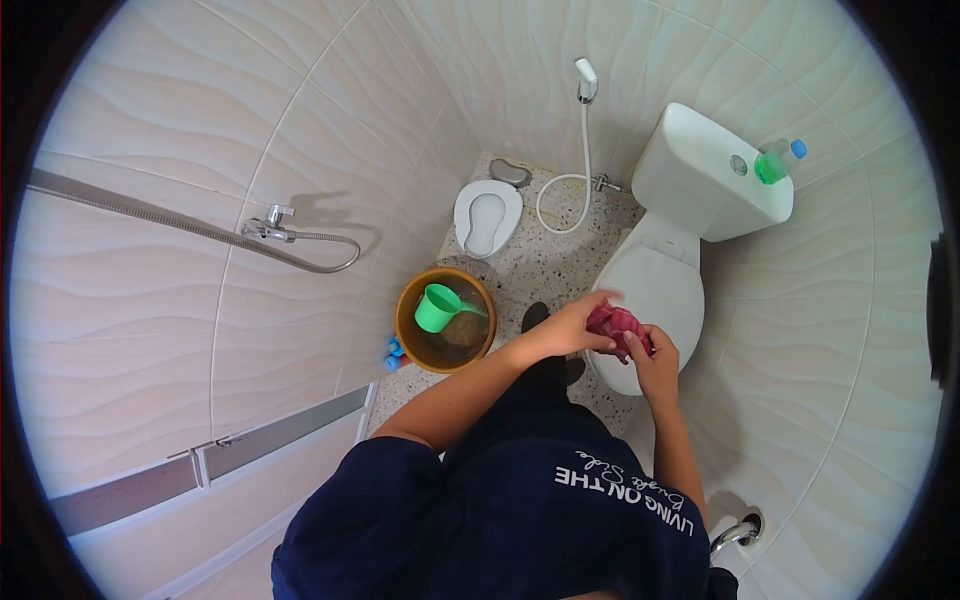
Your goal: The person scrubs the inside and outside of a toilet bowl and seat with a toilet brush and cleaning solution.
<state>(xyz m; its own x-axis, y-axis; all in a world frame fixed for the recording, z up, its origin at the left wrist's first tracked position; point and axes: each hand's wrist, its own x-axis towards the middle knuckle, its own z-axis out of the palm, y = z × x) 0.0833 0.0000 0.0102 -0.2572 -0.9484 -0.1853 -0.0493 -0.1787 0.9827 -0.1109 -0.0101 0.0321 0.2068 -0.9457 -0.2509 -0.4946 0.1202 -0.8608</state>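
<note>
A crumpled dark red cloth is between my two hands, above the front of the closed white toilet lid. My left hand grips the cloth's left side, with its thumb below and its fingertips slightly blurred at the top. On the right side, my right hand pinches the cloth between thumb and fingers. Folds hide the cloth's full shape.
A brown bucket holding a green dipper stands on the speckled floor. Beyond it lies a white bedpan-shaped item. A green bottle with a blue cap lies on the toilet tank. A bidet sprayer hangs on the wall.
</note>
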